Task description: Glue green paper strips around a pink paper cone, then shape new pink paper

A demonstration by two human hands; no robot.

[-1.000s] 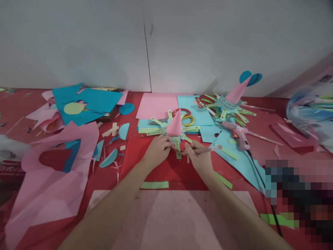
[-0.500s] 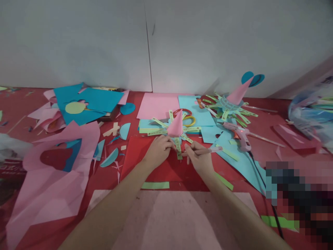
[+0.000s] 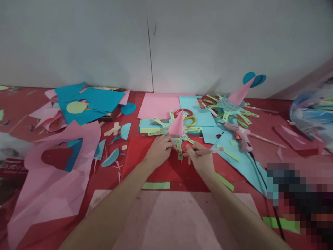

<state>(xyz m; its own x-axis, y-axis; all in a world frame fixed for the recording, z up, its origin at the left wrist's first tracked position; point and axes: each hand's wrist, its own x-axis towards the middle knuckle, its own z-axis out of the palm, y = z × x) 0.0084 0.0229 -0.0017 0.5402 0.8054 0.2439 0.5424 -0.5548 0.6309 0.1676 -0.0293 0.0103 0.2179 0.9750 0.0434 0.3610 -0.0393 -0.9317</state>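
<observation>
A paper craft with a pink cone (image 3: 176, 125) and green strips radiating from a light-blue base sits on a red sheet (image 3: 153, 159). My left hand (image 3: 159, 151) rests closed beside the near green strip (image 3: 179, 147), pressing at the craft's base. Just right of that strip, my right hand (image 3: 200, 156) grips a pink pen (image 3: 212, 150) whose tip points at it.
A similar finished craft with a pink cone (image 3: 239, 95) stands at the back right. A pink glue gun (image 3: 240, 133) with a black cord lies right of my hands. Scissors with red and yellow handles (image 3: 188, 117) lie behind the cone. Pink and blue paper scraps (image 3: 78, 104) cover the left.
Almost nothing moved. My right hand with the pen has shifted slightly towards the green strip, and the view has drifted a little.
</observation>
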